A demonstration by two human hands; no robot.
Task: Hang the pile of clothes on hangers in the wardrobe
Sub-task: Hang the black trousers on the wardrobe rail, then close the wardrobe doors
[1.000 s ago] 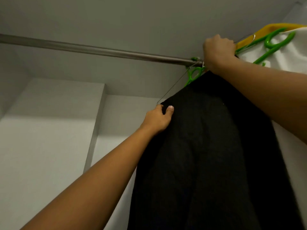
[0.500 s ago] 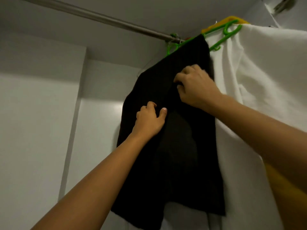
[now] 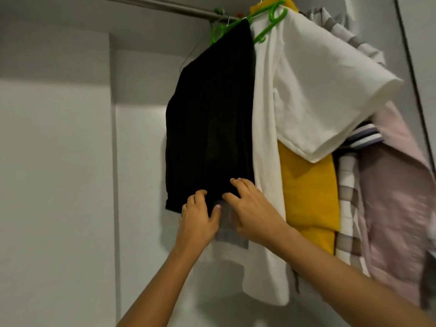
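Our left grip (image 3: 199, 217) pinches the bottom hem of the black garment (image 3: 210, 119). Our right grip (image 3: 252, 208) rests bent fingers just beside; whether it holds, we cannot tell.

Just right of the grip, a white T-shirt (image 3: 306, 90), one sleeve sticking out up and to the right; further right and partly behind it, a yellow garment (image 3: 309, 190); next along, a pale checked cloth (image 3: 346, 208), then a pink garment (image 3: 396, 197) with a striped trim (image 3: 364, 135) at its upper edge; just below the grip, a grey checked hem (image 3: 226, 234); well to the left, a plain grey wall panel (image 3: 59, 161); far up and right, a thin dark strip (image 3: 410, 67), slightly slanted
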